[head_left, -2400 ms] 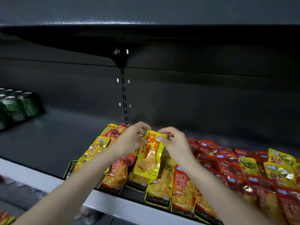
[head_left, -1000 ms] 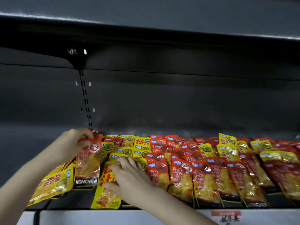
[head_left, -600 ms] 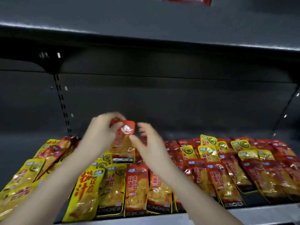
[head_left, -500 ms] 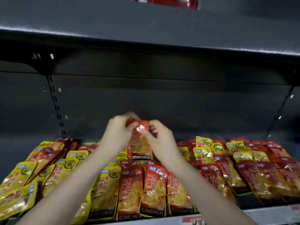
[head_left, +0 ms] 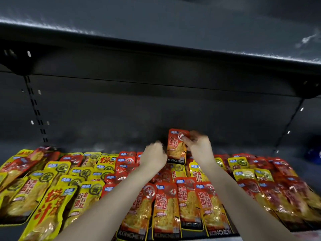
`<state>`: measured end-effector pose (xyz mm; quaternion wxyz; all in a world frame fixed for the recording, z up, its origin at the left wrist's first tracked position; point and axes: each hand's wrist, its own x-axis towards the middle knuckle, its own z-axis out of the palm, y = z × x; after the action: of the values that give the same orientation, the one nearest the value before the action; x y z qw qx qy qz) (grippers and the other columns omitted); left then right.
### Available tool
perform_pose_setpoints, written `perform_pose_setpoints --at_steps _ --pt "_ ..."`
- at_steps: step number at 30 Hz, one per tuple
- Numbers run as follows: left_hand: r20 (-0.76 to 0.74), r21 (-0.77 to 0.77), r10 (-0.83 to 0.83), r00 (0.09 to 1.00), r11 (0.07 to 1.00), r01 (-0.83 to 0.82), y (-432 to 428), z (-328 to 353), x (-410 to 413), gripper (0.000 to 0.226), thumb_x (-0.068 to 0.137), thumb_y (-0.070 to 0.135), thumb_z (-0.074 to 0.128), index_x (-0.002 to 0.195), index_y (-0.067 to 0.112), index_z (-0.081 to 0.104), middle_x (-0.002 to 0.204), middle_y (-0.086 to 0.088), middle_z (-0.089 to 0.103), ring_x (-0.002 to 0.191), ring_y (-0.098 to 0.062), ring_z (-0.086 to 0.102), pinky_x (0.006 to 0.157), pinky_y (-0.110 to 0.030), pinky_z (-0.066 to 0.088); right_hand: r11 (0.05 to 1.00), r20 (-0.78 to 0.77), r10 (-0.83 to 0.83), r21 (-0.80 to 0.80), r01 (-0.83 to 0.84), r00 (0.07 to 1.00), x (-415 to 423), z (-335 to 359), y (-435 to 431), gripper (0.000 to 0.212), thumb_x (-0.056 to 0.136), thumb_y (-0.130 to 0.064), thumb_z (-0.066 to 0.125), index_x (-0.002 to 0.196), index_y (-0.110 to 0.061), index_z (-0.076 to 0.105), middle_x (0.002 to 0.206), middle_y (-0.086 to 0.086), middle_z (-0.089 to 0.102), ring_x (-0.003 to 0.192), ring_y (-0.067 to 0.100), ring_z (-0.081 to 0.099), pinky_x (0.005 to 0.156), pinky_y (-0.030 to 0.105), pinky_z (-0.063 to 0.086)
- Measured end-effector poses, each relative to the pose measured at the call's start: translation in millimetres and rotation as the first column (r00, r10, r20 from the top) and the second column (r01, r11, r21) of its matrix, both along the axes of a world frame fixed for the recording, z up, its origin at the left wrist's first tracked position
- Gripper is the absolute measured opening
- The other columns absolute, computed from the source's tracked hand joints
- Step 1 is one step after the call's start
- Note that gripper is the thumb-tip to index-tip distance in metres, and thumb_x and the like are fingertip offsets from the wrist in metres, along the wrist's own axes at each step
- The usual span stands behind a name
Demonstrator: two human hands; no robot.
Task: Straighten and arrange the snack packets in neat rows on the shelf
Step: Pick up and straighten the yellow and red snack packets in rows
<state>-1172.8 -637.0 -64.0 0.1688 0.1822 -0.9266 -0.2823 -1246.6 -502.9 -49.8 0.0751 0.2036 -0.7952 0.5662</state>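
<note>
Centre of frame, just above the rows: held packet [head_left: 175,148], red, upright, label facing out, lifted clear of the ones lying below, black KONCHEW band at its bottom edge. Just right of it: right hand [head_left: 198,147], pinching the packet's top right corner between thumb and fingertips, other fingers curled in behind. Just left of it: left hand [head_left: 154,156], blurred, fingers curled, knuckles close to the packet's left edge; cannot tell whether touching it or gripping anything. Both forearms bare, reaching in from the bottom edge and crossing over the front rows.

Across the lower half: shelf [head_left: 97,146], dark, bare only in a strip along the back, otherwise covered with flat packets overlapping like tiles.
- Lower left: yellow packets [head_left: 57,197], several skewed, the front ones tilted left, a few red ones mixed in at the far left.
- Lower centre to right: red packets [head_left: 165,207], front row fairly straight, side by side, bottom bands along the shelf's front edge. A handful of yellow ones scattered in the rows behind, right of centre.

Behind the rows: back panel [head_left: 156,110], dark and plain. At left: slotted upright [head_left: 35,108], running down to the shelf. Across the top: upper shelf [head_left: 156,25], seen from below.
</note>
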Motion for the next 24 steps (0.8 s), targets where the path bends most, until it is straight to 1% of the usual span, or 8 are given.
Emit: perform_pose_setpoints --at_steps 4,8,10,12,17,20,22,24 --pt "0.123 -0.100 -0.032 0.992 0.994 0.045 5.6 -16.4 0.1 0.025 0.091 0.013 0.041 0.109 0.010 0.059 0.112 -0.013 0.064 0.107 -0.033 0.058 0.088 -0.041 0.048 0.999 0.032 -0.008 -0.038 0.010 0.999 -17.6 -1.8 -3.2 0.014 0.085 -0.027 0.068 0.094 -0.017 0.063 0.095 0.005 0.069 0.091 0.023 0.067 0.085 0.047 0.054" --pt "0.155 -0.203 -0.058 0.986 0.975 0.090 11.7 -23.3 0.0 0.030 0.097 0.026 0.039 0.113 0.014 0.061 0.118 -0.008 0.061 0.117 -0.029 0.047 0.100 -0.045 0.034 1.000 -0.053 -0.011 0.022 0.012 0.999 -30.6 0.8 -10.6 0.014 0.090 -0.021 0.062 0.092 -0.008 0.064 0.095 0.013 0.068 0.090 0.030 0.065 0.083 0.051 0.053" --pt "0.183 -0.228 -0.062 0.981 0.968 0.104 12.3 -25.4 -0.7 0.032 0.097 0.032 0.039 0.114 0.016 0.062 0.121 -0.006 0.060 0.121 -0.029 0.043 0.102 -0.045 0.031 0.999 -0.061 -0.011 0.035 0.013 0.998 -34.3 1.0 -14.7 0.017 0.091 -0.020 0.060 0.094 -0.003 0.063 0.093 0.015 0.068 0.088 0.032 0.065 0.081 0.052 0.053" --pt "0.195 -0.239 -0.065 0.979 0.965 0.111 12.1 -27.4 -1.2 0.032 0.097 0.034 0.041 0.113 0.018 0.063 0.121 -0.005 0.061 0.121 -0.028 0.041 0.101 -0.044 0.030 0.999 -0.040 -0.019 0.036 0.020 0.999 -37.9 -1.2 -19.1 0.016 0.092 -0.022 0.059 0.096 -0.007 0.063 0.094 0.013 0.068 0.088 0.030 0.065 0.081 0.050 0.054" --pt "0.139 -0.195 -0.069 0.988 0.976 0.096 10.7 -31.1 -0.9 0.025 0.095 0.034 0.048 0.108 0.020 0.064 0.118 0.000 0.063 0.120 -0.025 0.042 0.100 -0.041 0.030 0.997 0.036 0.056 0.047 -0.057 0.998 -37.3 -8.8 -27.1 0.013 0.092 -0.016 0.058 0.087 -0.004 0.060 0.083 0.018 0.065 0.076 0.031 0.066 0.073 0.050 0.057" --pt "0.091 -0.169 -0.072 0.993 0.982 0.086 9.8 -31.2 -0.1 0.022 0.093 0.035 0.052 0.105 0.022 0.065 0.114 0.002 0.065 0.117 -0.023 0.045 0.098 -0.040 0.031 0.996 0.113 0.080 0.034 -0.084 0.990 -37.5 -10.3 -29.3 0.012 0.094 -0.013 0.055 0.087 -0.003 0.058 0.080 0.014 0.060 0.067 0.020 0.061 0.065 0.038 0.058" --pt "0.067 -0.165 -0.068 0.995 0.983 0.078 9.8 -30.7 1.4 0.020 0.093 0.034 0.053 0.103 0.023 0.066 0.114 0.003 0.065 0.117 -0.023 0.044 0.098 -0.040 0.031 0.997 0.176 0.082 0.000 -0.083 0.981 -40.4 -10.1 -30.4 0.011 0.094 -0.013 0.054 0.088 -0.005 0.058 0.080 0.012 0.059 0.069 0.018 0.060 0.064 0.032 0.057" --pt "0.041 -0.172 -0.057 0.998 0.983 0.064 9.5 -30.6 2.6 0.018 0.092 0.035 0.054 0.100 0.025 0.067 0.112 0.005 0.065 0.117 -0.022 0.042 0.098 -0.041 0.030 0.996 0.232 0.087 -0.028 -0.083 0.969 -44.2 -11.2 -31.8 0.009 0.095 -0.012 0.053 0.089 -0.007 0.058 0.084 0.014 0.059 0.075 0.022 0.061 0.069 0.037 0.057"
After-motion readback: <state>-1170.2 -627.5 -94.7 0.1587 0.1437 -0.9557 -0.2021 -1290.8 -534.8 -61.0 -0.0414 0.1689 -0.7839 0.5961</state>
